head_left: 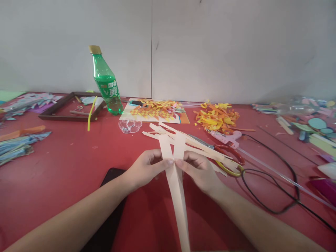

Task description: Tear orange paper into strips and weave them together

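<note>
A long cream paper strip (176,189) is split at its upper end into two halves that spread in a V. My left hand (149,166) pinches the left half just by the split. The right half is pinched by my right hand (199,168), thumbs nearly meeting at the fork. Behind my hands lies a loose bundle of cream paper strips (154,131). Scissors with red and yellow handles (231,154) rest partly under those strips. A pink glue gun (227,138) lies just beyond the scissors, its black cord (291,168) looping to the right.
A green bottle (106,85) stands at the back left by a brown frame (65,117). Orange and yellow paper scraps (219,117) are piled behind. A clear flower-shaped dish (130,126) sits nearby. A black phone-like slab (107,217) lies under my left forearm. Coloured paper pieces (317,124) crowd the right.
</note>
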### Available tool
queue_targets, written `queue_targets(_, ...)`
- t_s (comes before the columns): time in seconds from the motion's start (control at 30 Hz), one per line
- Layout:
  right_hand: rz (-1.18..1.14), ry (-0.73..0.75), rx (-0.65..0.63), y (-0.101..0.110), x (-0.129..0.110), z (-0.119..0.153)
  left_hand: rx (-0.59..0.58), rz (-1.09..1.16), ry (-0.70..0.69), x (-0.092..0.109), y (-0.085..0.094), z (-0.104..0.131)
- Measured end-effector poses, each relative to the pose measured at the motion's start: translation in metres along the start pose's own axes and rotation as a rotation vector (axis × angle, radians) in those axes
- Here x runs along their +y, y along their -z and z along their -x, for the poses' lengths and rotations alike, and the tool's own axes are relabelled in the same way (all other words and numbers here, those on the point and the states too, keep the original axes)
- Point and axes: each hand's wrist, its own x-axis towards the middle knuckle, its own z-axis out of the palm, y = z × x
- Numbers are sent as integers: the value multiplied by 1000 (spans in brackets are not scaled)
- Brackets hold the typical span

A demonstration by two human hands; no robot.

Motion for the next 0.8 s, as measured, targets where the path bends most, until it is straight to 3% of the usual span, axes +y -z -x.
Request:
queue_targets(0.3, -36, 34, 19, 1, 2, -1, 63, -23, 5, -1, 2, 0)
queue_targets(0.57, -154, 36, 31, 1, 6, -2, -128, -60, -17, 3, 0, 2)
queue_targets(0.67, -204, 34, -39, 2, 8, -2, -94, -63, -33, 1, 0, 2)
queue_targets(0.8, -93, 13, -49, 2, 6, -1, -43, -19, -41, -1, 1, 0)
